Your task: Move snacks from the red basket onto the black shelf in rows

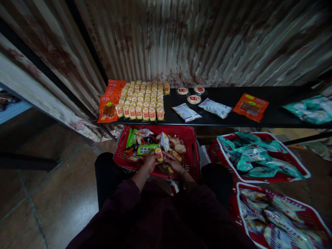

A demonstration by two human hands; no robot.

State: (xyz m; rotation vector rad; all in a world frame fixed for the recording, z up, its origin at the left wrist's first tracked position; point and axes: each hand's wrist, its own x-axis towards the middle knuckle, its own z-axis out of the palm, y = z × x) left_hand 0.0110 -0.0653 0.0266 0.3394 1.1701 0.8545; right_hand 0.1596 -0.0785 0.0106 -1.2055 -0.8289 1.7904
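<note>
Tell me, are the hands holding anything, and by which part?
The left hand holds a small yellow wrapped snack by its left edge. The right hand is at its right side; whether it grips too, I can't tell.

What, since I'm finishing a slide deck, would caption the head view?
Left hand gripping a wrapped snack, right hand close by, over a red basket of packets beside a black shelf.

It is dim all over, with a pale shiny patch on the floor (74, 207) left of and below the black shelf (220, 94), dark shadow just under the shelf, and the curtain (160, 41) above the shelf looking smeary and stretched out toward the edges of the view.
</note>
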